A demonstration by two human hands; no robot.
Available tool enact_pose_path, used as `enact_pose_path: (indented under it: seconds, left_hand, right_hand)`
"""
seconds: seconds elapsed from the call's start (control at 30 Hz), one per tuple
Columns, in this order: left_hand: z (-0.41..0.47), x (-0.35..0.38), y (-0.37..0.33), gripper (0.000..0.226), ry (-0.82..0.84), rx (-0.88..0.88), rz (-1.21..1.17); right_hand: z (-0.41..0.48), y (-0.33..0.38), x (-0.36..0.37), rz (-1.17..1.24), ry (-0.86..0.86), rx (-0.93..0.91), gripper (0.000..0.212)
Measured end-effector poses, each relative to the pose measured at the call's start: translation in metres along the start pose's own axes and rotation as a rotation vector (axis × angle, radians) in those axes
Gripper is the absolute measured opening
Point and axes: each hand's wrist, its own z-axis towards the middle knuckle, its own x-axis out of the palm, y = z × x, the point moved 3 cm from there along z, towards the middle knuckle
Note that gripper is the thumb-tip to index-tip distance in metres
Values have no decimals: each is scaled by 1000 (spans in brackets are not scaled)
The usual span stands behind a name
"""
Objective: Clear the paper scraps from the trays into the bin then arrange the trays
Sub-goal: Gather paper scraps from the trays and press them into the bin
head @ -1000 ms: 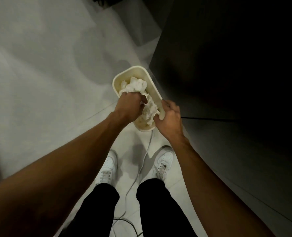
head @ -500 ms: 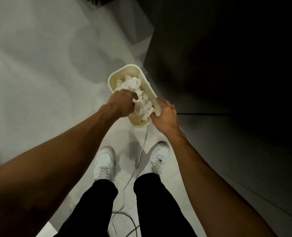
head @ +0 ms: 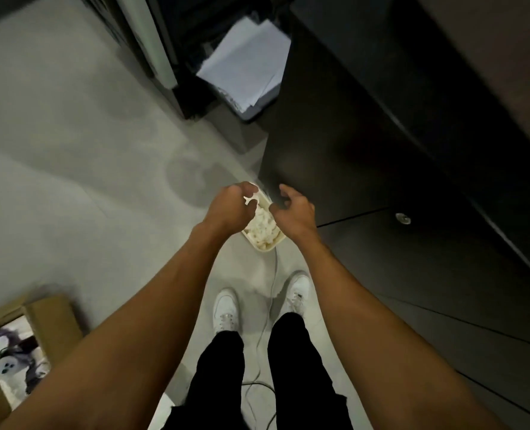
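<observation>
The person stands over a small cream bin (head: 268,246) on the floor (head: 71,150), and both hands hover just above its mouth. The bin sits tight against the foot of a dark cabinet (head: 381,156), with a thin cable (head: 274,274) trailing from its near end toward the white shoes (head: 226,308). Crumpled paper scraps (head: 262,223) fill it almost to the rim.

The left hand (head: 231,209) is above the bin's far end with its fingers curled in. A white fleck shows between thumb and fingers, but it is not clear whether that is a pinched scrap or the bin's rim seen through the gap, so its grip cannot be told. The right hand (head: 294,211) is over the cabinet side of the bin, its grip released, fingers loosely bent and holding nothing.

The step in hand looks like the tail of a dump. To finish it well, the person should spread the left fingers directly over the bin's middle, so any clinging scrap falls inside and not into the gap by the cabinet or onto the cable. With the heap this high, a flat palm pressing it down would help to stop later handfuls from spilling. No trays are in view, and they are presumably somewhere away from the bin. Loose white sheets (head: 245,63) lie well beyond the bin, and a cardboard box (head: 49,318) stands well off on the side away from the cabinet.
</observation>
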Motion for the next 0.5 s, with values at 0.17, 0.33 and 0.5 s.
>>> enact_pose_path:
  seconds: [0.17,0.33,0.5]
  left_hand:
    - [-39,-75,-60,34,-38,3,-59]
    - [-73,-132,-119,33,-95,52,-79]
    - [-95,-170,-197,33,-150,195,-118]
  right_hand:
    - [-60,64,-48,74,-61,-54,62]
    - [-118,115,-101,191,-152,-110,58]
    - [-159,158,-169,282,-315,-239,52]
